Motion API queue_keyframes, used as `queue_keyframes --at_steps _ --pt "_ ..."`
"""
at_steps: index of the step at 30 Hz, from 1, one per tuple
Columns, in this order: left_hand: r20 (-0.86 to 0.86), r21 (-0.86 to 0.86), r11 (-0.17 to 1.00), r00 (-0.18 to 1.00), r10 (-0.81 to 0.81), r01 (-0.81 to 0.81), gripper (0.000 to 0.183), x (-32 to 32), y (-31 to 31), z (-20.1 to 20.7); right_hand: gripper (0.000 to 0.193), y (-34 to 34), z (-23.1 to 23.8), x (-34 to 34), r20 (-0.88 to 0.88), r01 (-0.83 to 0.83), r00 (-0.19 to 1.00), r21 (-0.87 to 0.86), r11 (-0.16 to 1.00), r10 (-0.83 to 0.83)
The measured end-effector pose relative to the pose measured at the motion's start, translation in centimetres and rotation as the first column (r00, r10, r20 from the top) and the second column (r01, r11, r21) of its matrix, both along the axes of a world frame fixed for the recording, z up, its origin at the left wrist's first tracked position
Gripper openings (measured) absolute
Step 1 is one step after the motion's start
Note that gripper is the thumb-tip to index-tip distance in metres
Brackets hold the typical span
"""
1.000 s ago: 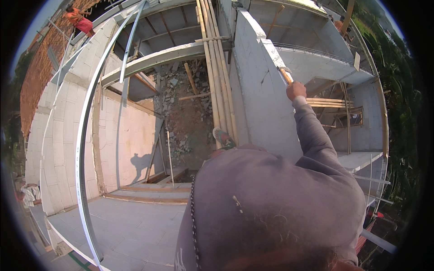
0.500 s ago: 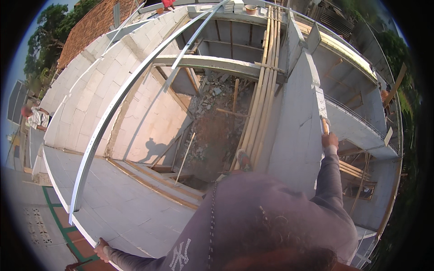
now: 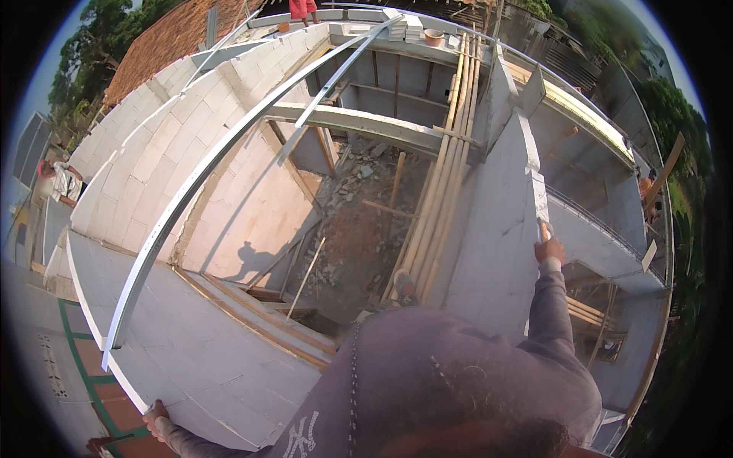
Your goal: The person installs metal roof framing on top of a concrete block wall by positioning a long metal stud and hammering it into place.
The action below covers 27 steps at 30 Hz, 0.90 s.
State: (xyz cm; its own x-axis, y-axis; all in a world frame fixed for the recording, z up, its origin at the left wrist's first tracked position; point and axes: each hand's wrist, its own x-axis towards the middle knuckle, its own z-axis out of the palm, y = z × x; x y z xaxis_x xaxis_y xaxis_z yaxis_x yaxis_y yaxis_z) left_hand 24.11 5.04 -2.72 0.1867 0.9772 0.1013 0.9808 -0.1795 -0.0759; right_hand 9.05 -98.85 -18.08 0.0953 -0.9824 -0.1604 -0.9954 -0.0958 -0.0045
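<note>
My right arm reaches forward along the top of a pale block wall (image 3: 500, 206). Its hand (image 3: 549, 250) is closed round the short wooden handle of a tool (image 3: 544, 230) held at the wall's top edge; the tool's head is too small to make out. At the lower left, my left hand (image 3: 156, 421) grips the white top edge of another block wall (image 3: 221, 382), its fingers hooked over the rim. A shoe (image 3: 405, 287) shows on bamboo poles (image 3: 450, 175) below my body.
Long metal channels (image 3: 164, 229) slant across the left walls. Between walls lies a deep rubble-strewn floor (image 3: 355, 221). A concrete beam (image 3: 359, 120) spans the gap. Blocks (image 3: 405, 29) and a bucket (image 3: 434, 37) stand far off. Other people (image 3: 65, 183) are at the left and far edge.
The view has shifted slightly, bringing more of the person in red shorts into sight. My right hand, with its tool, is a little nearer along the wall top. My left hand keeps its grip.
</note>
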Motion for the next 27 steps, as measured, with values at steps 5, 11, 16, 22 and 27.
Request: queue_keyframes --at_steps 5,11,16,22,27 --pt "-0.028 -0.074 0.981 0.983 -0.182 0.180 0.094 -3.5 9.6 -2.7 0.059 1.4 0.4 6.2 -0.050 -0.195 0.981 -0.195 0.961 0.188" --pt "0.177 -0.058 0.953 0.943 -0.282 0.296 0.099 -4.1 8.2 -3.7 0.060 5.9 -3.3 19.0 0.358 -0.639 0.650 -0.221 0.737 0.671" --pt "0.242 -0.070 0.957 0.935 -0.259 0.283 0.101 -3.8 5.4 -1.8 0.051 24.2 -6.6 33.2 0.913 -0.898 0.340 0.244 0.365 0.225" --pt "0.186 -0.037 0.974 0.959 -0.215 0.225 0.097 -5.1 3.8 -0.9 0.101 54.9 -0.9 41.8 0.783 -0.794 0.589 0.516 -0.322 -0.199" --pt "0.205 -0.063 0.971 0.955 -0.213 0.230 0.094 -3.7 1.9 0.0 0.127 74.8 1.6 47.7 0.569 -0.667 0.730 0.472 -0.577 -0.378"
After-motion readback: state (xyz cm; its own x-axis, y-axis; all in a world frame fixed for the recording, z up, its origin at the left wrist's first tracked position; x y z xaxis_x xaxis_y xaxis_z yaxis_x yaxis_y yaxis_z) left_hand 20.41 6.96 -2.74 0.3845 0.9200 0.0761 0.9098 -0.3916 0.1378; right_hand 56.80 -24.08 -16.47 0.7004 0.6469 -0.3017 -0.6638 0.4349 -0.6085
